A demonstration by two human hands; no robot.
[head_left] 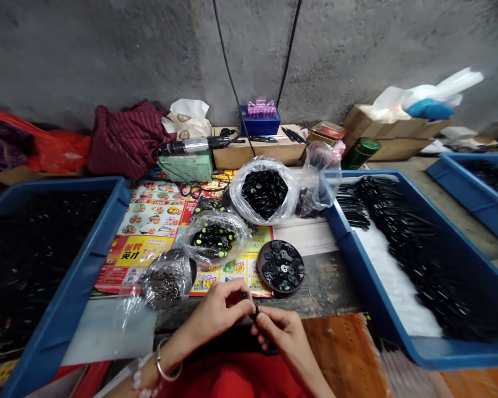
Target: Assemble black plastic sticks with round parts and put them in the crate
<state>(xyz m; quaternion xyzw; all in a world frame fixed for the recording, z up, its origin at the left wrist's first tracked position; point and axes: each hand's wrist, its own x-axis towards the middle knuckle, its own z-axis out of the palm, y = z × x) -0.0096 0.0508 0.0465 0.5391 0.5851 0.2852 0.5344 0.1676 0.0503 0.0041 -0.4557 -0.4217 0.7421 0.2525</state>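
Head view, biggest stuff first: two blue bins of dark parts are parked at the sides, the left bin [87, 265] and the right bin [460, 356]. Between them are set a clear bag [236, 193] of black pieces and, nearer, a round dish [281, 290] of flat black bits. Below that, the left hand [222, 307] and right hand [286, 326] are brought together, fingertips pinched narrow on a small black part [255, 313], tbh too tiny to make out. Probably best handled with light pressure, wrists steadied, and both ends lined up before any force is applied, so nothing gets slipped or bent.
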